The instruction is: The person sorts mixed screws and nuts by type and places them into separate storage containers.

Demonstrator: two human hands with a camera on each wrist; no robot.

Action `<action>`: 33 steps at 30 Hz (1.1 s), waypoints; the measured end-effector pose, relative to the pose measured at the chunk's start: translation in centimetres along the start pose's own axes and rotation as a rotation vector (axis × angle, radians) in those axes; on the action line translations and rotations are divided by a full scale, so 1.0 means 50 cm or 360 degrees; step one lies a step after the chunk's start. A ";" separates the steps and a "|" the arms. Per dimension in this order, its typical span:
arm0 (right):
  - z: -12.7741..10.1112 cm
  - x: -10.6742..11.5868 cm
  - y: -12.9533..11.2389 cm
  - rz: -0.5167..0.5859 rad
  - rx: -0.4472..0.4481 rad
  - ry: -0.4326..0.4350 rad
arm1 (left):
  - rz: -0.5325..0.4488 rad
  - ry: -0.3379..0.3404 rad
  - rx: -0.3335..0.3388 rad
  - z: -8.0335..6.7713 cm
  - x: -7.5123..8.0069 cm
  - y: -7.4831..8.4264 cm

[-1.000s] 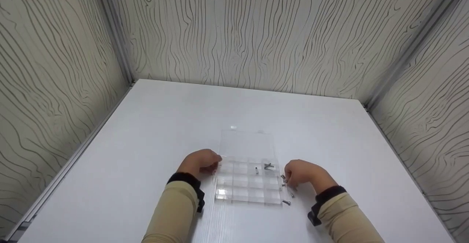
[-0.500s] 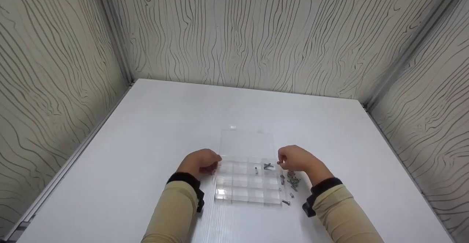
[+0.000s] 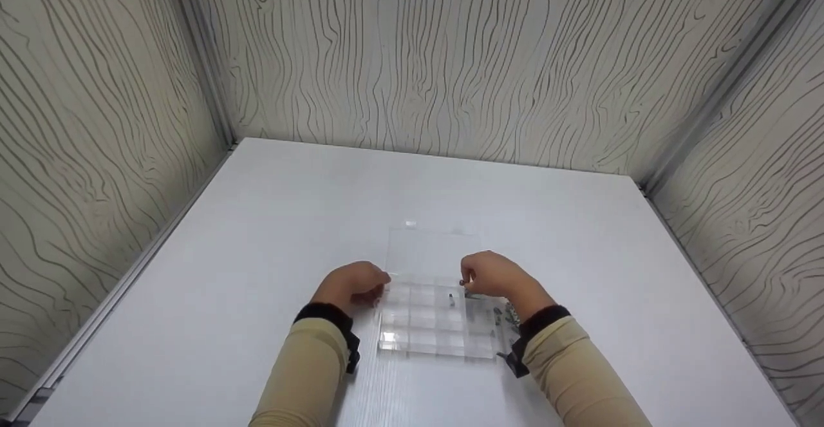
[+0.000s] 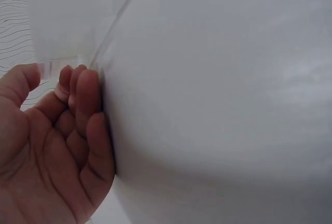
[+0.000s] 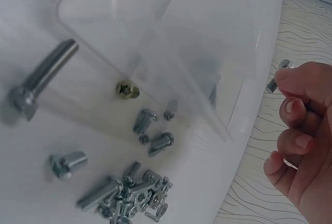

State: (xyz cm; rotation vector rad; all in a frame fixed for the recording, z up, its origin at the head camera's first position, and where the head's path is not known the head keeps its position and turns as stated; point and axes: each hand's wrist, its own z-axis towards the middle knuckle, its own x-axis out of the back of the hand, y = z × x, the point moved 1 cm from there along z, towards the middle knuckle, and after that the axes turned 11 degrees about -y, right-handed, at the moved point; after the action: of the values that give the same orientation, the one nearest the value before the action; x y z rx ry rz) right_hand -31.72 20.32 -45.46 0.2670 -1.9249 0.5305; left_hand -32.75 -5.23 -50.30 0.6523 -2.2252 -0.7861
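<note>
A clear plastic compartment box [image 3: 421,335] lies on the white table with its lid [image 3: 425,250] folded back. My left hand [image 3: 353,283] holds the box at its left edge, thumb and fingertips on the rim. Over the box's back right compartments, my right hand [image 3: 494,275] pinches a short silver screw [image 5: 279,76] between thumb and finger. One screw [image 3: 452,299] stands in a back compartment. Other screws in the back right compartment are partly hidden beneath my right hand.
Right of the box lies a pile of silver screws and nuts [image 5: 140,198]. A long bolt [image 5: 49,73], a short screw [image 5: 70,165] and a brass-coloured screw [image 5: 127,89] lie scattered near it. Wood-patterned panels [image 3: 412,60] stand around the table [image 3: 309,189].
My right hand has come up from the loose screws beside the box, moving left over the back right compartments with a screw between its fingers. The left hand has stayed in place.
</note>
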 end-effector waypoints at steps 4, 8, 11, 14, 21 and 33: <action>0.010 -0.005 -0.010 -0.0014 -0.0008 -0.0010 | 0.0020 0.0012 -0.0002 0.000 -0.001 0.002; 0.015 -0.010 -0.015 -0.0018 -0.0007 -0.0012 | 0.0012 -0.0002 0.0003 -0.001 0.000 0.002; 0.014 -0.012 -0.016 -0.0012 0.0011 -0.0007 | -0.0019 -0.0049 -0.0019 -0.001 0.002 0.003; 0.011 -0.012 -0.012 -0.0003 0.0028 0.0008 | -0.0056 -0.0090 -0.0039 -0.002 0.004 0.003; -0.002 -0.013 0.011 0.0062 0.0027 0.0019 | -0.0095 -0.0066 -0.0026 -0.003 0.004 0.003; -0.061 -0.008 0.053 0.0157 -0.0201 -0.0257 | -0.0150 -0.0022 -0.0001 0.000 0.000 -0.001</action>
State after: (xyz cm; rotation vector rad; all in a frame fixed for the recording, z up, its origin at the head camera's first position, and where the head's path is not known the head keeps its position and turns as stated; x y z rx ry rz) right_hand -30.18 24.09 -45.45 0.1375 -2.1281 0.4616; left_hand -32.74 -5.28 -50.33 0.7579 -2.2200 -0.8407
